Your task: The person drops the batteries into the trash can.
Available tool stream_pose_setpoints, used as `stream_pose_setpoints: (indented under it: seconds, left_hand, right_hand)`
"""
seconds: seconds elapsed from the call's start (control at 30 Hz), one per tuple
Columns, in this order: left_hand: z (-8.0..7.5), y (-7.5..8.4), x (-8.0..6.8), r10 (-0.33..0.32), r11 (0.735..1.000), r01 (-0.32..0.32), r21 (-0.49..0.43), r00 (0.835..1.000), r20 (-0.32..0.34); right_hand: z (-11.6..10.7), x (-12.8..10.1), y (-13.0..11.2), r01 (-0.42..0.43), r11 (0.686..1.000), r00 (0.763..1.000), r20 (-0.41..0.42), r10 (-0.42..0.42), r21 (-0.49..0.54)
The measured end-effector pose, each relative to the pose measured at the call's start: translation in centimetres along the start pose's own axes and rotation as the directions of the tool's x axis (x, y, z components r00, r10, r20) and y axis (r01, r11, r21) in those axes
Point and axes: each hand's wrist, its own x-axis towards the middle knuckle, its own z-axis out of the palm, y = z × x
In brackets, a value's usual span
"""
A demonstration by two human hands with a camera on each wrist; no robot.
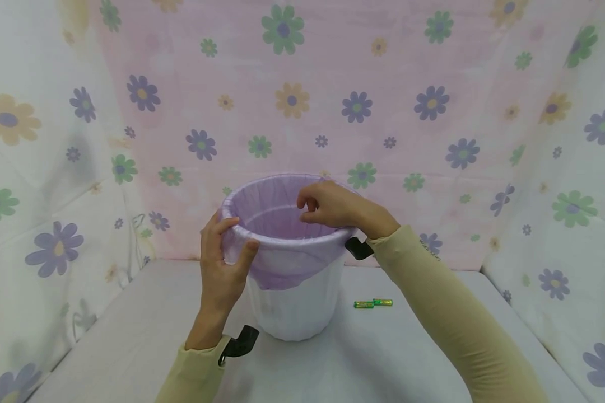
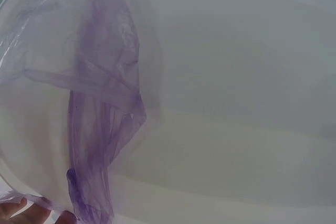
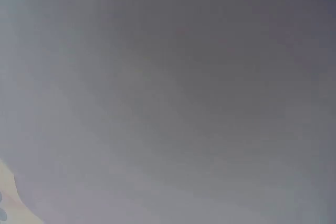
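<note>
Left hand [image 1: 222, 263] grips bag-lined bin [image 1: 297, 302] rim; right hand [image 1: 327, 206] above.

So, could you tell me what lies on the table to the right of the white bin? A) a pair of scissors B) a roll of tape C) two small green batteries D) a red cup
C: two small green batteries lie end to end on the table, just right of the white bin, apart from it and from both hands.
</note>
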Motion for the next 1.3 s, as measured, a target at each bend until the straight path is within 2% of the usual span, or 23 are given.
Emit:
stream_pose_setpoints:
  seconds: [0.23,0.47,0.63,0.93,1.3]
  left_hand:
    - [-0.1,0.4,0.1,-0.008,1.0,0.009,0.006,1.0,-0.005]
    - [-0.2,0.6,0.1,-0.016,1.0,0.016,0.008,1.0,-0.003]
    - [-0.4,0.7,0.0,-0.032,0.999,0.032,0.003,0.999,0.007]
    - [-0.3,0.7,0.0,-0.041,0.999,0.041,0.0,0.999,0.015]
    - [-0.3,0.6,-0.1,-0.055,0.999,0.055,-0.001,0.998,0.014]
  right_hand:
    - [-1.4,-1.8,0.0,0.009,0.998,0.998,-0.061,-0.006,0.055]
    - [-3.1,-5.3,0.4,-0.003,0.999,0.989,-0.145,0.009,0.041]
    - [-3.5,-7.8,1.2,-0.016,0.999,0.982,-0.189,0.025,0.048]
    - [-2.2,-12.1,3.3,-0.028,0.997,0.973,-0.225,0.042,0.067]
    - [1.4,-14.8,5.5,-0.027,0.992,0.975,-0.215,0.054,0.124]
